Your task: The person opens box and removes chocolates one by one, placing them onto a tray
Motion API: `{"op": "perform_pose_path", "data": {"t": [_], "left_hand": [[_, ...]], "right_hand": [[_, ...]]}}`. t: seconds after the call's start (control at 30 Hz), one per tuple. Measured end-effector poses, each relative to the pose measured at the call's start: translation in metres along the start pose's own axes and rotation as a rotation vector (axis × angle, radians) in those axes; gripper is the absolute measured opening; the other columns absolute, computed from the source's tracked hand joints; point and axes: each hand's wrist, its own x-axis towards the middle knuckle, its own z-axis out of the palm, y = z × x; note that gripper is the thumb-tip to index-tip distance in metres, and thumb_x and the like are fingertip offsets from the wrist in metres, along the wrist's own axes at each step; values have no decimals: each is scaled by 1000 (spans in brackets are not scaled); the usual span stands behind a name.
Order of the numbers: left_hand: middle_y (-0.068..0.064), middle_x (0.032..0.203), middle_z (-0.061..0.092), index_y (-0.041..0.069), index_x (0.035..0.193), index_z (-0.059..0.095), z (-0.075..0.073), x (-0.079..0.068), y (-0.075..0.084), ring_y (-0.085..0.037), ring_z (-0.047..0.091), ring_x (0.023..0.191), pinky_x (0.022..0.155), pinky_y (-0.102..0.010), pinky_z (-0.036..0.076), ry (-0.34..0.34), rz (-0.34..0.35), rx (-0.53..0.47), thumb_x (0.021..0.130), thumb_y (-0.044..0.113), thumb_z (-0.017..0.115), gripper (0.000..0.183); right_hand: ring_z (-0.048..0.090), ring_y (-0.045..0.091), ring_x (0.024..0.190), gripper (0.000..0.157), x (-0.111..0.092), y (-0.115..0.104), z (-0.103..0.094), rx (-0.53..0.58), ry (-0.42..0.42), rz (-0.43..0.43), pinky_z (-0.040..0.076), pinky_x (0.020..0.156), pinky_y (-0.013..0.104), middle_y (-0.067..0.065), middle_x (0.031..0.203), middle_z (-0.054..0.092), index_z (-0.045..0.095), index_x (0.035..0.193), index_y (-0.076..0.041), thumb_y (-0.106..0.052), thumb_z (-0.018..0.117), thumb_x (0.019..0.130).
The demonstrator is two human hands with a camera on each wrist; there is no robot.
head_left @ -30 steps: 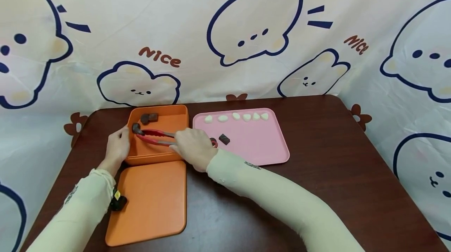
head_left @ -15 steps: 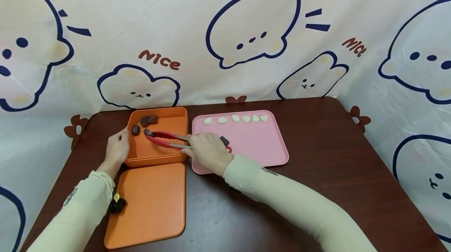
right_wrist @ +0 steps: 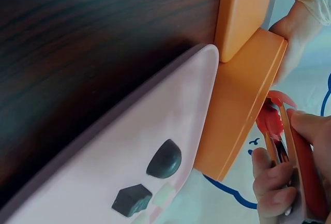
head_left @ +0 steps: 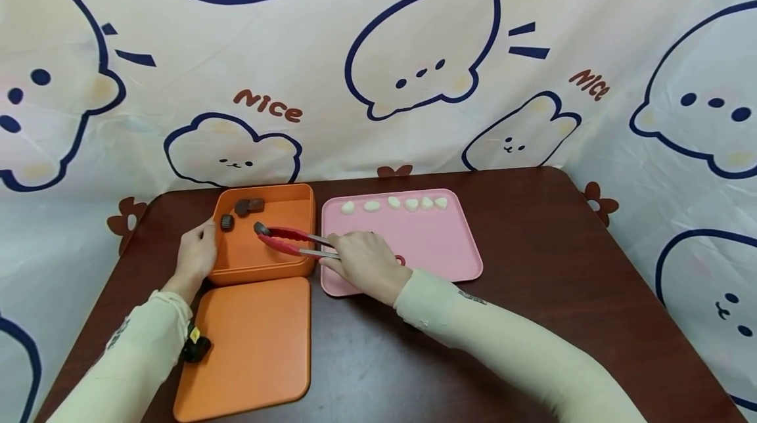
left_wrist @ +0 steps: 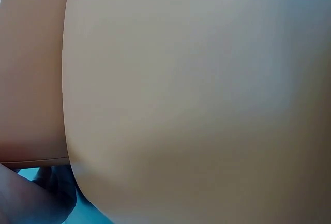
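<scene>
My right hand [head_left: 367, 262] grips a pair of red-tipped tongs [head_left: 290, 241] by their metal arms. Their tips hang over the orange box [head_left: 260, 272], apart from the pieces in it. One tip looks dark grey; whether anything lies between the tips I cannot tell. Several dark brown chocolate-like pieces [head_left: 241, 207] sit in the box's back left part, one ridged piece [head_left: 227, 222] by its left wall. My left hand [head_left: 197, 252] holds the box at its left side. In the right wrist view, two dark pieces [right_wrist: 164, 159] lie on the pink tray [right_wrist: 119, 146].
A row of several small white pieces [head_left: 411, 204] lies along the tray's far edge. In front of the box lies an orange lid [head_left: 254, 344], with the black wrist camera [head_left: 196, 346] over its left edge. A patterned cloth [head_left: 331, 81] stands behind the brown table [head_left: 532, 265].
The right hand and tongs have moved right and slightly toward me, away from the ridged dark piece, which stays by the left wall. My left hand keeps its place on the box.
</scene>
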Motion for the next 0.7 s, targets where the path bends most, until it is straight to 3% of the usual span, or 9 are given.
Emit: {"op": "perform_pose_path", "data": {"t": [0.13, 0.27, 0.47, 0.7], "left_hand": [[-23, 166, 22, 10, 161, 23, 0, 0, 0, -48, 29, 149, 121, -62, 29, 7, 4, 5, 110, 40, 12, 60], [-22, 166, 21, 10, 161, 22, -1, 0, 1, -47, 28, 149, 121, -62, 28, 6, 7, -1, 110, 39, 12, 60], [-23, 167, 20, 10, 161, 20, -2, -2, 1, -48, 26, 150, 121, -63, 27, -2, 8, -9, 110, 39, 12, 60], [-22, 166, 21, 9, 161, 22, 0, -1, 0, -46, 25, 151, 122, -61, 26, 3, 4, -12, 110, 40, 12, 60]], "right_hand": [[61, 14, 67, 34, -7, 6, -1, 38, 11, -4, 57, 64, 34, -3, 76, 68, 74, 107, -16, -47, 65, 97], [56, 13, 64, 30, -14, 12, -2, 106, 30, 17, 49, 57, 30, -5, 66, 59, 73, 102, -17, -46, 67, 96], [52, 13, 62, 32, -23, 20, -4, 171, 53, 61, 40, 54, 26, -6, 63, 53, 75, 106, -17, -46, 70, 94], [52, 14, 62, 35, -38, 31, -6, 196, 78, 69, 44, 55, 29, -4, 66, 59, 76, 114, -15, -44, 71, 94]]}}
